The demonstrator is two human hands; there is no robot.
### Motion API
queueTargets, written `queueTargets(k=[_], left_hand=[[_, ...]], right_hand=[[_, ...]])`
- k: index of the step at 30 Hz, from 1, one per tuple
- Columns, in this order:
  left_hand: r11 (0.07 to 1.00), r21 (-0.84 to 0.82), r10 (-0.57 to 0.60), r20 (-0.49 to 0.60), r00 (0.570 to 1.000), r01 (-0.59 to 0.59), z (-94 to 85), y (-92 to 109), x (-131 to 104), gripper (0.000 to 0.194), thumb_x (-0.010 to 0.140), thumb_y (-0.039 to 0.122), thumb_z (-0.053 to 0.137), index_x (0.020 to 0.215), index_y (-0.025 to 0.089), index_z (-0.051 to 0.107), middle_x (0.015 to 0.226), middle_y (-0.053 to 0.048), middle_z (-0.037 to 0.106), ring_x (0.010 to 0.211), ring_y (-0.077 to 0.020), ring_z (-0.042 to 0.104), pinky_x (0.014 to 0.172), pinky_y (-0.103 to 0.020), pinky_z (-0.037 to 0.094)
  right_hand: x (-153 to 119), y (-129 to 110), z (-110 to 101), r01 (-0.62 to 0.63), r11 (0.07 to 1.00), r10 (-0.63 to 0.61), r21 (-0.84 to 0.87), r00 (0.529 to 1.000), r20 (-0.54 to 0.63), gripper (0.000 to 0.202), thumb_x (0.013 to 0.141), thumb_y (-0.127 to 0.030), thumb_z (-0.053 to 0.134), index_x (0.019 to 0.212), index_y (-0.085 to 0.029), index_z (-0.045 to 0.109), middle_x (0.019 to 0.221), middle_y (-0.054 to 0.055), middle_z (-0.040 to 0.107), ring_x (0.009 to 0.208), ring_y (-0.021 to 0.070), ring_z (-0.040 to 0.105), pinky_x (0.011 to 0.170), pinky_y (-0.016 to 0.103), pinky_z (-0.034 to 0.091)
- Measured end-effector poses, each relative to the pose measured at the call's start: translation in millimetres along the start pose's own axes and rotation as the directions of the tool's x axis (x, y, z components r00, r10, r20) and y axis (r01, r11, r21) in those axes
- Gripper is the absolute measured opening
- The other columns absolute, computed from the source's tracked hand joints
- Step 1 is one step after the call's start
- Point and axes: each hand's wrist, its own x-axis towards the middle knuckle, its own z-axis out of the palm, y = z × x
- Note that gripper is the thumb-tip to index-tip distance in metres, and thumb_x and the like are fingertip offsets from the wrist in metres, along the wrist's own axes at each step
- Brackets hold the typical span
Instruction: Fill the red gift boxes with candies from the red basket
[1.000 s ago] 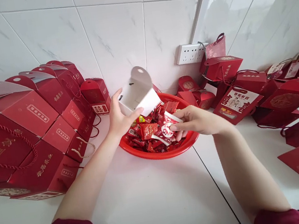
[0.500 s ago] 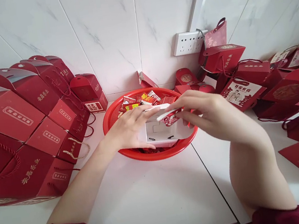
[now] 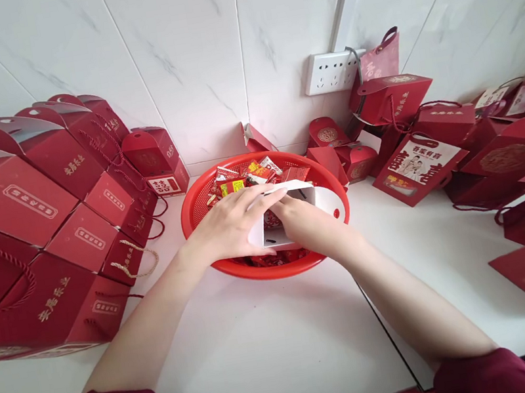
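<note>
The relation that mattered seemed to be that between the right hand (image 3: 303, 216) and the white-lined box (image 3: 257, 234) it reached into, in the middle of the frame. That hand came in from the lower right, its forearm slanting up toward the centre, and its fingers pointed to the upper left, down inside the box's mouth. A patch of red-and-white packet (image 3: 271, 218) showed within, just left of those fingers, so the packet lay nearer to the right hand's fingers than to the left palm. The fingertips were out of sight, so whether they gripped the packet or had let it go could not be told; the packet's long axis was hidden too. The left hand (image 3: 227, 225) was closed around the box's left side, fingers over the upper rim and thumb along the lower edge. The mouth faced up toward the viewer, and a rounded white flap (image 3: 325, 198) stuck out to the right, beyond the right wrist. Depth ran down and away, too foreshortened to tell which side was longest. The box sat over an oval red basket (image 3: 274, 271), with wrapped sweets (image 3: 232, 188) showing above the left hand, toward the basket's upper edge.
</note>
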Motion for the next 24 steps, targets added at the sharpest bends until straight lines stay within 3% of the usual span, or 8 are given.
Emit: queueTargets(k=[5, 7, 11, 15, 18, 21, 22, 24], left_hand=[[0.999, -0.024, -0.046, 0.009, 0.999, 0.046, 0.4, -2.7, -0.9, 0.104, 0.069, 0.05, 0.084, 0.154, 0.028, 0.029, 0.15, -0.015, 0.048, 0.136, -0.0345, 0.051, 0.11, -0.051, 0.048], [0.999, -0.023, -0.034, 0.001, 0.999, 0.034, 1.0, -3.0, -0.8, 0.104, 0.069, 0.051, 0.083, 0.154, 0.027, 0.029, 0.149, -0.015, 0.049, 0.135, -0.0345, 0.052, 0.109, -0.051, 0.048], [0.999, 0.036, 0.039, -0.016, 0.999, -0.038, 2.7, -0.7, -0.3, 0.089, 0.078, 0.046, 0.077, 0.152, 0.026, 0.034, 0.145, -0.015, 0.054, 0.13, -0.0332, 0.056, 0.107, -0.049, 0.049], [0.997, 0.063, 0.049, -0.04, 0.998, -0.046, 3.3, 0.5, -0.9, 0.089, 0.077, 0.047, 0.077, 0.152, 0.026, 0.034, 0.143, -0.015, 0.056, 0.127, -0.0329, 0.059, 0.104, -0.048, 0.051], [1.0, 0.006, -0.014, -0.054, 0.998, 0.015, 2.1, -0.3, -0.9, 0.096, 0.072, 0.052, 0.08, 0.152, 0.028, 0.034, 0.144, -0.013, 0.055, 0.13, -0.0324, 0.056, 0.108, -0.047, 0.049], [0.984, -0.057, -0.175, -0.106, 0.979, 0.17, 0.7, -2.6, 0.5, 0.098, 0.069, 0.058, 0.081, 0.151, 0.029, 0.035, 0.145, -0.011, 0.054, 0.134, -0.0327, 0.052, 0.114, -0.049, 0.043], [0.968, -0.084, -0.246, -0.138, 0.959, 0.236, 0.6, -4.2, 0.9, 0.099, 0.068, 0.058, 0.081, 0.151, 0.03, 0.035, 0.146, -0.011, 0.054, 0.135, -0.0332, 0.051, 0.114, -0.049, 0.042], [0.918, -0.155, -0.393, -0.236, 0.888, 0.365, 1.2, -9.4, 1.2, 0.1, 0.066, 0.056, 0.084, 0.15, 0.029, 0.036, 0.147, -0.011, 0.052, 0.135, -0.034, 0.05, 0.114, -0.051, 0.041]], right_hand=[[-5.4, 3.7, -1.5, 0.024, 0.97, 0.002, 0.243, 0.995, -0.103, 0.058, 0.084, 0.006, 0.031, 0.137, -0.009, 0.048, 0.127, 0.017, 0.064, 0.105, 0.0264, 0.066, 0.086, 0.04, 0.055], [-5.5, 2.3, 0.0, 0.015, 0.978, 0.005, 0.208, 0.995, -0.096, 0.055, 0.086, 0.004, 0.032, 0.138, -0.006, 0.046, 0.128, 0.019, 0.063, 0.111, 0.0282, 0.064, 0.091, 0.042, 0.053], [-1.9, 0.1, 9.1, -0.021, 0.999, 0.02, 0.033, 1.0, 0.023, 0.045, 0.091, -0.002, 0.037, 0.134, 0.003, 0.05, 0.13, 0.027, 0.061, 0.118, 0.0342, 0.061, 0.1, 0.046, 0.047], [0.9, 1.8, 10.2, -0.044, 0.998, 0.044, 0.05, 0.999, 0.011, 0.04, 0.094, -0.005, 0.04, 0.13, -0.005, 0.058, 0.127, 0.021, 0.064, 0.114, 0.0301, 0.063, 0.092, 0.04, 0.051], [-4.3, 3.4, -5.2, 0.054, 0.994, -0.053, 0.099, 0.999, -0.01, 0.029, 0.095, -0.008, 0.048, 0.116, -0.013, 0.067, 0.124, 0.015, 0.065, 0.113, 0.0277, 0.062, 0.087, 0.036, 0.052], [-16.3, 6.8, -30.5, 0.108, 0.974, -0.068, 0.199, 0.978, -0.197, 0.022, 0.097, -0.013, 0.053, 0.109, -0.019, 0.07, 0.117, 0.01, 0.067, 0.112, 0.0241, 0.061, 0.085, 0.033, 0.053], [-20.8, 9.2, -38.9, 0.094, 0.966, -0.017, 0.241, 0.952, -0.305, 0.021, 0.097, -0.015, 0.054, 0.111, -0.02, 0.069, 0.115, 0.009, 0.066, 0.111, 0.0228, 0.062, 0.084, 0.033, 0.054], [-28.9, 16.1, -52.9, 0.086, 0.949, 0.084, 0.302, 0.858, -0.507, 0.02, 0.096, -0.017, 0.057, 0.112, -0.022, 0.068, 0.11, 0.007, 0.066, 0.102, 0.02, 0.064, 0.08, 0.032, 0.056]])
